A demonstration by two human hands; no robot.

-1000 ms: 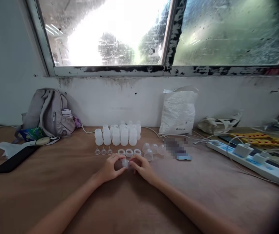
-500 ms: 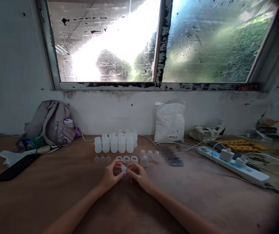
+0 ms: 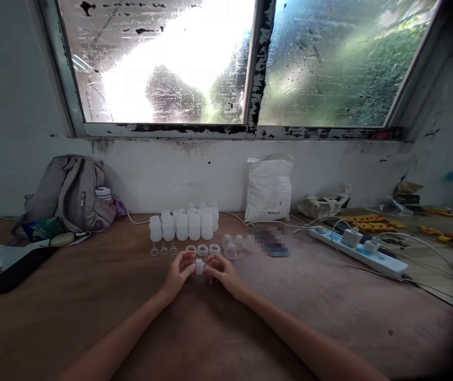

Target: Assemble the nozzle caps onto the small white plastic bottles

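Both my hands meet over the brown table [image 3: 91,317]. My left hand [image 3: 179,274] and my right hand [image 3: 221,271] pinch a small white plastic ring part [image 3: 199,266] between their fingertips. Just beyond them lie three white rings [image 3: 202,249] in a row, three small clear nipples [image 3: 163,249] to the left and several clear domed caps [image 3: 234,244] to the right. Behind those stands a cluster of several small white bottles [image 3: 184,225].
A grey backpack [image 3: 70,193] leans on the wall at the back left, with a black flat object [image 3: 14,270] in front of it. A white plastic bag [image 3: 268,189] stands at the back centre. A white power strip [image 3: 359,251] with plugs and cables lies to the right.
The view has shifted, tilting up and turning slightly right. My hands have stayed together on the small part, turning it so its white ring shows.
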